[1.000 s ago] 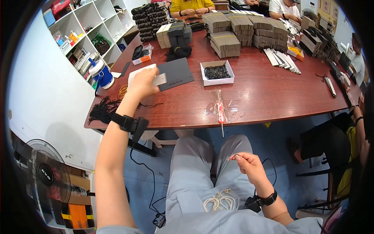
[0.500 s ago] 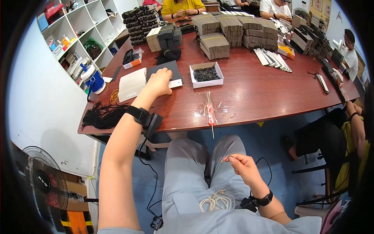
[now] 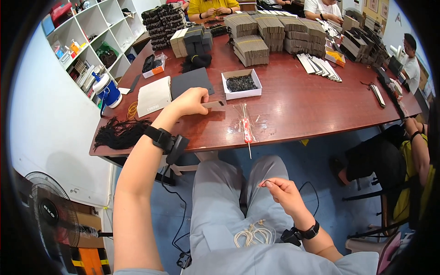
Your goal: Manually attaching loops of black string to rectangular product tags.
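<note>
My left hand [image 3: 193,101] reaches over the table, thumb and fingers closed on a narrow card tag [image 3: 212,105]. The tag is tilted and has a dark mark at its far end. Behind it are a dark grey card sheet [image 3: 194,82] and a pale beige stack of card [image 3: 154,96]. Above my lap, my right hand [image 3: 282,192] is pinched; something small and dark shows at the fingertips, too small to name. A red-handled tool with a thin metal shaft [image 3: 247,130] points over the table edge. Beyond it stands a white box [image 3: 247,95] of small black pieces.
Black cords [image 3: 120,134] lie at the table's left edge, near a blue-and-white jug [image 3: 106,90]. Bundled grey card stacks [image 3: 251,50] stand at the back, white strips [image 3: 318,68] to their right. A fan [image 3: 49,211] is at lower left. Other people sit around the table.
My left hand has drawn back toward me, lifting the tag off the dark sheet and tilting it. My right hand has barely moved and stays pinched.
</note>
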